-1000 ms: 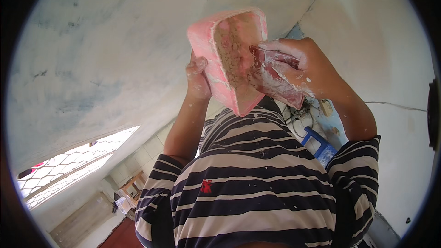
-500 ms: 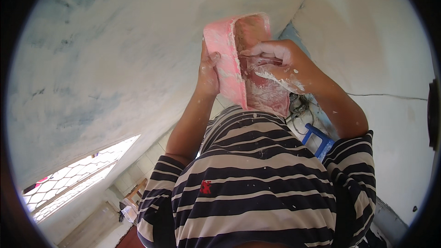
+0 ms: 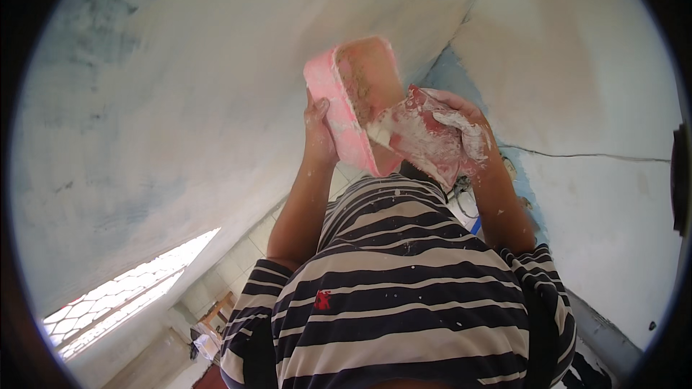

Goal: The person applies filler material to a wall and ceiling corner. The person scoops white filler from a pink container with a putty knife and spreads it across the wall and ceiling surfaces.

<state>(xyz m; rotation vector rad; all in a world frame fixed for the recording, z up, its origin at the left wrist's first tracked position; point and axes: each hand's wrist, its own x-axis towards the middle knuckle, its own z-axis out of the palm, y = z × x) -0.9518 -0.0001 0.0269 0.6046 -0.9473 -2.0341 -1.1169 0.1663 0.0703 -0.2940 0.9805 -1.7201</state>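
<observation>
My left hand (image 3: 319, 130) grips the side of a pink plastic tub (image 3: 322, 75), tilted open toward my right and coated with pale smears, with lumpy beige-brown residue (image 3: 354, 79) inside. Against the tub's right side sits a broad red scraper (image 3: 429, 144), its face covered in whitish putty and a pale lump near its left edge. My right hand (image 3: 468, 119), white with putty on the fingers, holds the scraper. Both hands are raised above my striped shirt.
Patchy painted walls (image 3: 144, 101) surround me, with a cable (image 3: 584, 155) along the right one. A bright grilled window (image 3: 122, 281) is at lower left, above wooden furniture (image 3: 220, 310). Pale tiles (image 3: 254, 245) show beyond my left arm; tangled cords (image 3: 463, 202) show below the scraper.
The scraper has turned so more of its coated face shows, and my right hand has rotated and dropped from half a second ago. The tub has shifted slightly left and down.
</observation>
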